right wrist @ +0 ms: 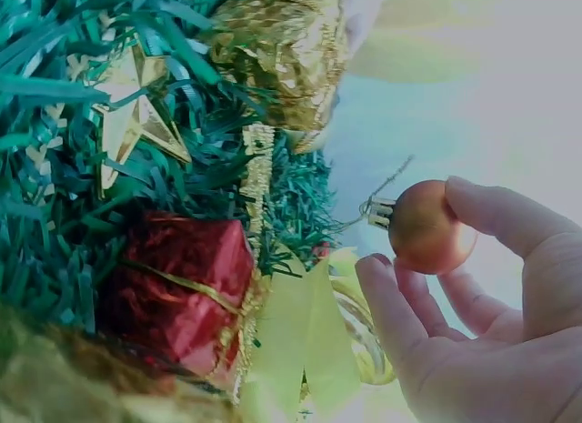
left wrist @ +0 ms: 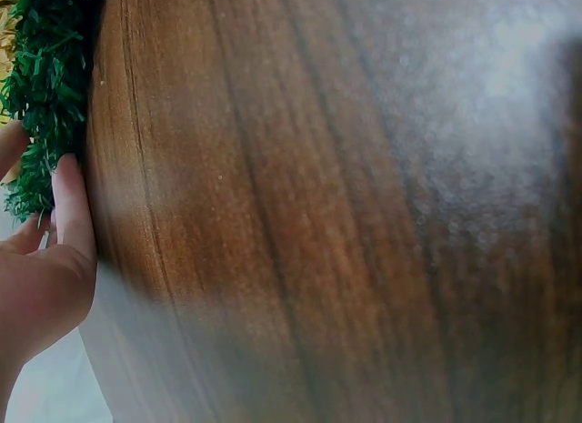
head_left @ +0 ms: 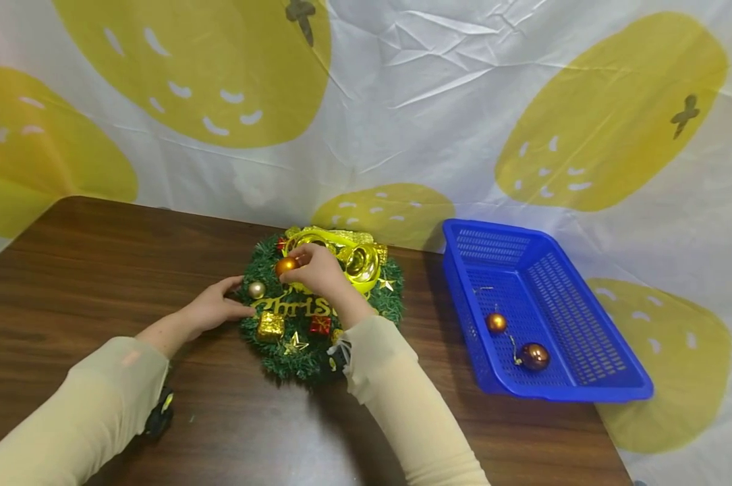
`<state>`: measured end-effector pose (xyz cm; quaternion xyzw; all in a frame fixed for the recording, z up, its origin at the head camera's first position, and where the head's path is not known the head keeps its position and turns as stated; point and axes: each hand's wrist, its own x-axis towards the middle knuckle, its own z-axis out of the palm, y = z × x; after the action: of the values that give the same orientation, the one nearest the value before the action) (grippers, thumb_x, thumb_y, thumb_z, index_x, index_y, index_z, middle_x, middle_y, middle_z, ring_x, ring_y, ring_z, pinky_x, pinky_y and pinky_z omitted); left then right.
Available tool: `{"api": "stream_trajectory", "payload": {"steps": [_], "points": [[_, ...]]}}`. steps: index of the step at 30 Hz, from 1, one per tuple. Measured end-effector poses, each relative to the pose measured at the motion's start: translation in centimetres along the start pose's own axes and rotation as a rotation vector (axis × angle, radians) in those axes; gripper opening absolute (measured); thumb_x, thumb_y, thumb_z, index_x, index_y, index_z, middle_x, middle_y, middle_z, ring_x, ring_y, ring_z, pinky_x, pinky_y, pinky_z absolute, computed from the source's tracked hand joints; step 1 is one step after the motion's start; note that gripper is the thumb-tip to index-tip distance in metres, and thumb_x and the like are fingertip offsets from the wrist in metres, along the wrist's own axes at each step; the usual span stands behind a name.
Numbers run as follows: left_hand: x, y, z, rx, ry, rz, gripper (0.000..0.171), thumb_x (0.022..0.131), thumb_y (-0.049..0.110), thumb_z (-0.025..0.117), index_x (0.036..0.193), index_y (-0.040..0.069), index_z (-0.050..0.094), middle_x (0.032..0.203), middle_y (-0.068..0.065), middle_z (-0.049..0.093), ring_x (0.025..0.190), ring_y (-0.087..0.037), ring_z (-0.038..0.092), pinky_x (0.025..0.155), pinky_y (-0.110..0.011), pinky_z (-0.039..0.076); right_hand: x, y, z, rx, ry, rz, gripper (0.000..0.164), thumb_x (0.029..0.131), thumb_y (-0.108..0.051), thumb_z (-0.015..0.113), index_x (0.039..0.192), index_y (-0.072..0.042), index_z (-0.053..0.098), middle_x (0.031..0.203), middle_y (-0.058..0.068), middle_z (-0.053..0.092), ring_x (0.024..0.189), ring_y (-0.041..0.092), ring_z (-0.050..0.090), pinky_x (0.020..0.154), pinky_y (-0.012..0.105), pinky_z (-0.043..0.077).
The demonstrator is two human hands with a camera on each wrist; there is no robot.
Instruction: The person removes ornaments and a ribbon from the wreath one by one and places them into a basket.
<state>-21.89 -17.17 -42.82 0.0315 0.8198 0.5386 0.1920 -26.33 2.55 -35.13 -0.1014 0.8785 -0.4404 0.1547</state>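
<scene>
A green tinsel Christmas wreath (head_left: 289,368) lies on the wooden table, with gold lettering across its middle. In the right wrist view my right hand (right wrist: 509,323) pinches an orange bauble (right wrist: 432,227) between thumb and fingers; its silver cap and thin wire loop point away from the palm. Seen from the head, this right hand (head_left: 323,271) is over the upper left of the wreath. My left hand (head_left: 210,310) is at the wreath's left edge, fingers and thumb spread against the greenery (left wrist: 55,68). A pale gold bauble (head_left: 257,290) sits beside its fingertips.
Gold ribbon loops (head_left: 359,263), a gold gift box (head_left: 271,326), a red gift box (head_left: 320,325) and a gold star (head_left: 295,344) decorate the wreath. At right, a blue basket (head_left: 463,317) holds an orange bauble (head_left: 496,322) and a brown one (head_left: 534,356). A patterned cloth (head_left: 390,121) hangs behind.
</scene>
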Motion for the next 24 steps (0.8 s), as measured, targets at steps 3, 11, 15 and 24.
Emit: {"api": "stream_trajectory", "payload": {"steps": [3,11,15,24], "points": [[0.0,0.0,0.0,-0.008,0.003,0.003,0.087,0.090,0.022,0.062,0.148,-0.008,0.003,0.149,-0.035,0.012,0.123,-0.043,0.044,0.099,-0.046,0.046,-0.2,-0.1,-0.4,0.034,-0.010,0.004,0.037,0.079,-0.013,0.074,0.113,-0.009,0.061,0.108,0.010,0.061,0.088,0.019,0.056,0.069,0.026,0.049],[-0.1,0.2,0.0,-0.003,-0.003,0.008,0.087,0.090,0.021,0.062,0.147,-0.008,0.002,0.149,-0.035,0.011,0.124,-0.044,0.041,0.099,-0.047,0.046,-0.7,0.4,-1.4,0.149,-0.036,-0.021,0.039,0.079,-0.007,0.069,0.117,-0.007,0.060,0.108,0.011,0.060,0.088,0.017,0.054,0.081,0.035,0.051],[-0.1,0.3,0.1,0.004,-0.003,0.009,0.087,0.090,0.021,0.062,0.147,-0.008,0.002,0.149,-0.035,0.011,0.126,-0.046,0.038,0.100,-0.048,0.044,-0.7,0.8,-1.9,0.191,-0.039,-0.030,0.042,0.080,-0.004,0.068,0.121,-0.005,0.059,0.113,0.015,0.060,0.093,0.018,0.056,0.091,0.041,0.051],[-0.1,0.2,0.1,0.001,0.002,-0.005,0.088,0.090,0.022,0.062,0.148,-0.006,0.002,0.149,-0.035,0.010,0.130,-0.048,0.033,0.101,-0.050,0.043,-0.8,1.1,-3.5,0.225,-0.020,-0.030,0.040,0.082,-0.007,0.068,0.121,-0.005,0.059,0.113,0.014,0.060,0.094,0.019,0.057,0.094,0.043,0.050]]}}
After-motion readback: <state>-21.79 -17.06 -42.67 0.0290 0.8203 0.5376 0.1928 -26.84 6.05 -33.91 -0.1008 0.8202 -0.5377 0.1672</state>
